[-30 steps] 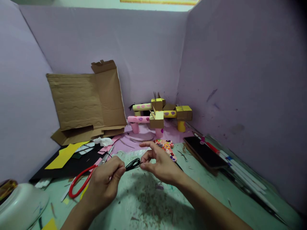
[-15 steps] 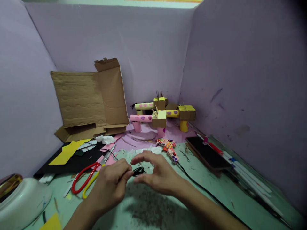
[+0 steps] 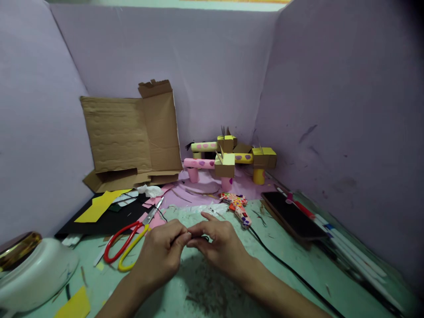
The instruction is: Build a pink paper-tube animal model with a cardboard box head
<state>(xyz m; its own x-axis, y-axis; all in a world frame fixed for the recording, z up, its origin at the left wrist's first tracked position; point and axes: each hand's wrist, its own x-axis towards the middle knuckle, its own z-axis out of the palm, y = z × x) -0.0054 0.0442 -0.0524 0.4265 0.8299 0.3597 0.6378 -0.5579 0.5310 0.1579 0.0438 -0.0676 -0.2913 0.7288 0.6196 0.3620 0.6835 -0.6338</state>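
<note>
My left hand [image 3: 165, 247] is closed in a pinch on a small bundle of thin black cord [image 3: 206, 238]. My right hand [image 3: 217, 243] meets it fingertip to fingertip, its thumb and index finger also closed on the cord. Most of the bundle is hidden by the fingers; a bit of loop shows under the right index finger. A black strand [image 3: 161, 213] runs off behind my left hand. Scissors [image 3: 127, 247] with one red and one yellow handle lie left of that hand. Beyond my right hand rests a flower-patterned glue gun [image 3: 236, 207].
Animal-like models of paper tubes and cardboard [image 3: 225, 165] stand at the back. An opened cardboard box [image 3: 132, 132] leans on the wall. A phone [image 3: 291, 214] and pens [image 3: 347, 247] lie right. A white bowl [image 3: 43, 274] and yellow paper [image 3: 101, 205] are left. The glue gun's cable [image 3: 281, 260] crosses the table.
My right hand has closed from an open curve around the cord loops to a pinch against my left fingertips. The whole view has shifted slightly, with things appearing farther right.
</note>
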